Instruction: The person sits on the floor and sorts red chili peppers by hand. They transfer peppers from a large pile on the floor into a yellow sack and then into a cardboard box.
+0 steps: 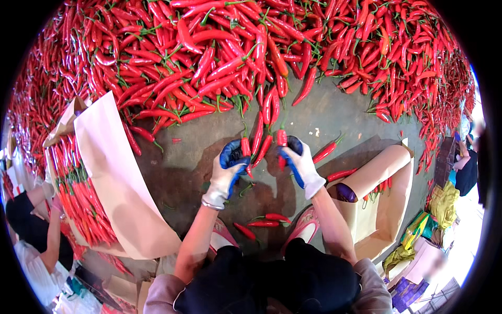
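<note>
My left hand (231,167), in a white glove with a blue coated palm, is closed around a red chili pepper (245,146) whose green stem points away from me. Likewise gloved, my right hand (298,161) grips another red chili pepper (282,138) near its middle. Between the two hands, a few loose peppers (263,150) lie on the grey floor (188,151). Ahead of me rises a large heap of red chili peppers (211,59) with green stems.
To my left, an open cardboard box (117,176) holds neat rows of peppers (84,192). At my right stands another open box (386,216), with several peppers inside. Loose peppers (263,223) lie between my shoes. Other people (43,235) sit at the far left; one person (466,168) is at far right.
</note>
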The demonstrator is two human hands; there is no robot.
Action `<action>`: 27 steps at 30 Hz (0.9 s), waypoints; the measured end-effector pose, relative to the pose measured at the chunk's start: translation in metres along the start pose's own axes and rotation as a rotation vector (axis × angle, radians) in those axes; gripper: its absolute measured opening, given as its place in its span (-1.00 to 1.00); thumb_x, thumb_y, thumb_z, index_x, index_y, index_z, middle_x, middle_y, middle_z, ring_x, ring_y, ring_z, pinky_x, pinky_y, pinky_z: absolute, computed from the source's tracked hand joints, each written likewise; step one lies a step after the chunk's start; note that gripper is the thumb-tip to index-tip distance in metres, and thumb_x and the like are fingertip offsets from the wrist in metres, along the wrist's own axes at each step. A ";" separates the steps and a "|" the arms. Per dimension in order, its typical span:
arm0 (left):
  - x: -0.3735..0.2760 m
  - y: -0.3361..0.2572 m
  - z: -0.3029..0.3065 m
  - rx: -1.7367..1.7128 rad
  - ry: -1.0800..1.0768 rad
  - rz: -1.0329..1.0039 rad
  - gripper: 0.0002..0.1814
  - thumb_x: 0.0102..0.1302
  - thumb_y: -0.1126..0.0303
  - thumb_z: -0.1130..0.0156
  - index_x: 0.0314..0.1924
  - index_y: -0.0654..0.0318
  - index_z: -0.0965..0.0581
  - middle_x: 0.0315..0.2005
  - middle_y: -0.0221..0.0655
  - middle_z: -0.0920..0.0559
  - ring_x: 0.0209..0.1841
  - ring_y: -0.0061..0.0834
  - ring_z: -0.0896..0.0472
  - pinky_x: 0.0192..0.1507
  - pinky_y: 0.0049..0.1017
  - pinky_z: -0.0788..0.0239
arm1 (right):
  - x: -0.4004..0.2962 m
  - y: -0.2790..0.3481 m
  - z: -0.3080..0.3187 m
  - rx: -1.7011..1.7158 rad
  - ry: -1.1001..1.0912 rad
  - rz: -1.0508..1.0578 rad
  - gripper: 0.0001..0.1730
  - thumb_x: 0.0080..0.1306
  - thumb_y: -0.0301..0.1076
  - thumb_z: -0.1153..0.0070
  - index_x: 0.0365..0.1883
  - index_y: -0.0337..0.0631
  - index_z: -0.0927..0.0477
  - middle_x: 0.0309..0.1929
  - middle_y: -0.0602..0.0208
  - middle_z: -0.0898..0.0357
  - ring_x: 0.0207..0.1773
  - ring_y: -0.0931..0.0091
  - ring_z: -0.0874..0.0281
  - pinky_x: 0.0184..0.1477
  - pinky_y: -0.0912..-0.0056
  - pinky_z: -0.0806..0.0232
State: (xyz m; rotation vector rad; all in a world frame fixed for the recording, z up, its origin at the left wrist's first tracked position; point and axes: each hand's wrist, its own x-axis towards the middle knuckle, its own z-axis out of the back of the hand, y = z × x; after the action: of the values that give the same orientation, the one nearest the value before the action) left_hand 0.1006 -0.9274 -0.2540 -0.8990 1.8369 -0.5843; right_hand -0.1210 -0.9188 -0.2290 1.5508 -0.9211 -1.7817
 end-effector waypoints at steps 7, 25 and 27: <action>-0.020 -0.003 0.010 -0.387 0.095 0.205 -0.43 0.28 0.49 -0.17 0.31 0.21 -0.35 0.03 -0.43 -0.58 0.03 -0.50 -0.57 0.07 -0.47 -0.41 | -0.001 0.001 0.008 0.392 -0.095 -0.157 -0.86 0.35 -0.36 -0.08 -0.18 -0.20 -0.55 -0.42 0.47 -0.51 -0.46 0.59 -0.47 -0.35 0.45 -0.43; -0.041 -0.035 0.005 1.104 0.421 -0.261 -0.47 0.00 0.48 -0.33 0.06 -0.02 -0.60 -0.05 -0.25 -0.61 -0.01 -0.11 -0.58 0.06 -0.27 -0.42 | 0.004 -0.005 0.005 0.399 -0.280 -0.060 -0.85 0.33 -0.40 -0.14 -0.15 -0.19 -0.60 -0.41 0.51 -0.57 -0.48 0.64 -0.48 -0.41 0.51 -0.41; -0.025 -0.046 -0.010 1.344 0.193 -0.527 -0.49 -0.01 0.52 -0.30 0.03 -0.04 -0.62 0.12 -0.22 -0.54 0.12 -0.10 -0.51 0.13 -0.21 -0.37 | 0.001 -0.003 0.004 0.378 -0.278 -0.080 -0.85 0.34 -0.41 -0.10 -0.14 -0.19 -0.59 -0.39 0.54 -0.52 -0.40 0.65 -0.45 -0.36 0.50 -0.39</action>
State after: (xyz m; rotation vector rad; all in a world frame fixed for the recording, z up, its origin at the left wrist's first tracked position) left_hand 0.1129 -0.9361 -0.2026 -0.3386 0.9079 -1.9457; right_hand -0.1253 -0.9176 -0.2315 1.6037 -1.4155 -1.9995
